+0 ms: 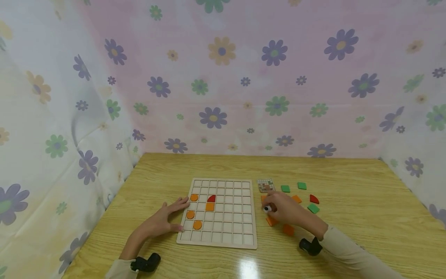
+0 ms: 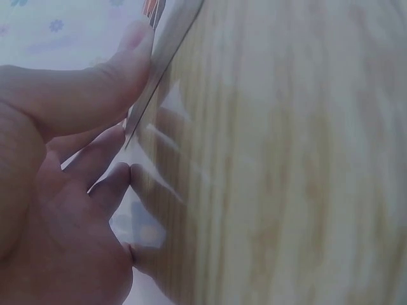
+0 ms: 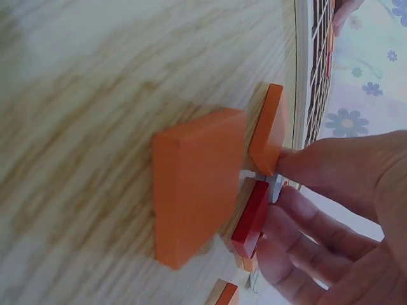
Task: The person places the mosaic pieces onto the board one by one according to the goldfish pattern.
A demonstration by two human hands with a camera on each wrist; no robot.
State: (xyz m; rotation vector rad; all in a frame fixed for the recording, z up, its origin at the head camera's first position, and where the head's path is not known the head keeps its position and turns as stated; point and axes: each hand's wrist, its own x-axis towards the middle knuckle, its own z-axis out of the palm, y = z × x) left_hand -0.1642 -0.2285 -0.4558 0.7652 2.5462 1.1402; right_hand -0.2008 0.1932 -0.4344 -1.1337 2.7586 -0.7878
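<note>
A square wooden grid board (image 1: 223, 246) lies flat on the table. My left hand (image 1: 158, 221) rests along its left edge, thumb and fingers spread and touching the rim; in the left wrist view the thumb (image 2: 130, 63) meets the board's side. Orange discs (image 1: 197, 224), an orange square (image 1: 210, 206) and a red quarter-circle (image 1: 211, 198) sit in its cells. Right of the board, my right hand (image 1: 283, 207) pinches a small white piece with a black dot (image 1: 267, 209) between thumb and fingers. Beside those fingertips is a red piece (image 3: 251, 219), with orange tiles (image 3: 200, 187) nearby.
Green tiles (image 1: 302, 186), a red quarter-circle (image 1: 314, 199) and several orange tiles (image 1: 288, 229) lie scattered around the right hand. A small printed pattern card (image 1: 265, 184) is by the board's upper right corner. Flowered cloth (image 1: 244, 97) surrounds the wooden table (image 1: 348, 217) at the back and sides.
</note>
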